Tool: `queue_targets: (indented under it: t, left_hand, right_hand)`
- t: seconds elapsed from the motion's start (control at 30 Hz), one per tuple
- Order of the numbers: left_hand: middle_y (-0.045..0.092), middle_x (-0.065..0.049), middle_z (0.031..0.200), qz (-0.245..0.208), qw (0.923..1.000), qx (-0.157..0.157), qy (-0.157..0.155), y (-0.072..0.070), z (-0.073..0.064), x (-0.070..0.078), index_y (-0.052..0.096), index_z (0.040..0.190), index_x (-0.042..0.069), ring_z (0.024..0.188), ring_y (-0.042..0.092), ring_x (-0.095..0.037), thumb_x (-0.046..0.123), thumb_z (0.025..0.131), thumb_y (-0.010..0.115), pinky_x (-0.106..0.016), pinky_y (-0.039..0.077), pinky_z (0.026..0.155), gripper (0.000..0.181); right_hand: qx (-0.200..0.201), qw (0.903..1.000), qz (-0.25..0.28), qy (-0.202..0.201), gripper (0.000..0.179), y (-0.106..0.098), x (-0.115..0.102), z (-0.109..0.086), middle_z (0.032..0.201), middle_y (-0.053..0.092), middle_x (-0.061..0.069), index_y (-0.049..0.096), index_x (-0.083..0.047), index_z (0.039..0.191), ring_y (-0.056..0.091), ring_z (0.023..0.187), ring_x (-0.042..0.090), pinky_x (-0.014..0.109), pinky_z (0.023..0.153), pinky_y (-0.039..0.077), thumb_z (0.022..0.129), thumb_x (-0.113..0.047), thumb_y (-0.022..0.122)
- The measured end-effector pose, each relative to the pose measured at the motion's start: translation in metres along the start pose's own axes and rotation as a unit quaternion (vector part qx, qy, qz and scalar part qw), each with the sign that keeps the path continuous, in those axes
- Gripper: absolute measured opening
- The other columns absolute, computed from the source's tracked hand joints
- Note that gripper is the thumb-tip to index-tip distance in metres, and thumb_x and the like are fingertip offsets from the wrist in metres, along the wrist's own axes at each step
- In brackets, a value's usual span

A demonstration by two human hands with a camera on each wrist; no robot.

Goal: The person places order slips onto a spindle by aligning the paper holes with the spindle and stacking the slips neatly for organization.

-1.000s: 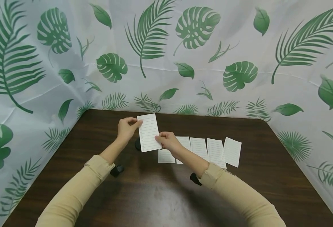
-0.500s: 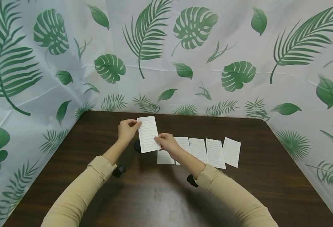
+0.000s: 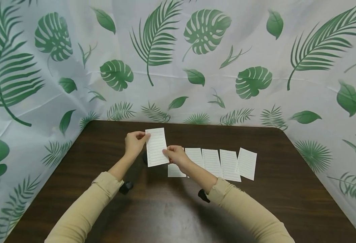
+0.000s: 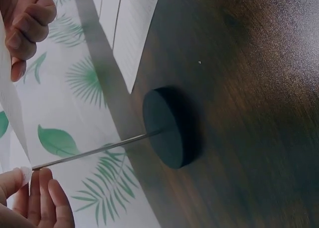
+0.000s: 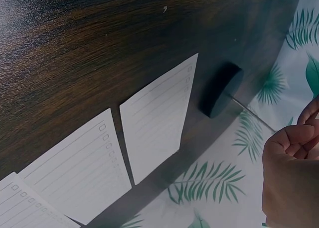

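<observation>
A white lined card with a column of small checkboxes is held up between both hands. My left hand pinches its upper left corner between thumb and fingers. My right hand grips its right edge lower down, thumb on the front. Behind the card stands a round black base with a thin metal rod. In the left wrist view the rod's top end meets the card's corner right at my left fingertips. The head view shows only a sliver of that base, as the card covers the rest.
Several more lined cards lie in a row on the dark wooden table, right of the base. The rightmost card is tilted and overlaps its neighbour. A leaf-printed white curtain hangs behind the table and at its sides.
The card has come down slightly and stands a little straighter, its lower end shifted left. Both hands keep their hold on it. The head view has moved a little.
</observation>
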State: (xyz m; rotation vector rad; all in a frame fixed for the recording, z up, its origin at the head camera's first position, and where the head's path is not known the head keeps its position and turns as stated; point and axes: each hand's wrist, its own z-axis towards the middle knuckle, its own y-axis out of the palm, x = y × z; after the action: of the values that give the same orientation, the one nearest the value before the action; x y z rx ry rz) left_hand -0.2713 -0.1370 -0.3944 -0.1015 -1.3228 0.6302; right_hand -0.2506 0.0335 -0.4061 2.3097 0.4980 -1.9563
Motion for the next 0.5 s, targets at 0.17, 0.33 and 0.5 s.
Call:
queue_targets:
  t: [0.17,0.33,0.5]
  left_hand:
    - [0.070,-0.022,0.084,0.008,0.9999,0.011,0.009,0.0012,0.0008,-0.0008,0.072,0.090,-0.007,0.074,0.063,-0.028,0.013,0.085,0.069,-0.019,0.041,0.056,0.021]
    - [0.070,-0.022,0.087,0.018,0.9998,0.012,0.001,0.0028,0.0018,0.0001,0.072,0.093,-0.005,0.078,0.065,-0.030,0.017,0.085,0.069,-0.024,0.043,0.060,0.023]
    - [0.070,-0.021,0.087,0.018,0.9998,0.011,0.000,0.0044,0.0020,-0.0001,0.072,0.093,-0.005,0.079,0.065,-0.031,0.018,0.086,0.068,-0.025,0.044,0.061,0.025]
  right_hand:
    - [0.006,1.0000,-0.006,-0.003,0.021,-0.0002,-0.0010,0.0007,0.072,0.060,0.001,0.062,0.009,0.098,0.051,0.056,0.008,0.019,0.052,0.047,0.095,-0.009,0.053]
    - [0.007,0.9999,-0.009,-0.002,0.021,-0.0020,-0.0044,0.0000,0.067,0.055,-0.002,0.062,0.008,0.098,0.049,0.056,0.008,0.020,0.053,0.047,0.095,-0.011,0.052]
    - [0.005,0.9999,-0.013,0.000,0.022,-0.0037,-0.0059,-0.0007,0.071,0.059,0.000,0.062,0.008,0.099,0.051,0.057,0.008,0.021,0.054,0.048,0.096,-0.011,0.052]
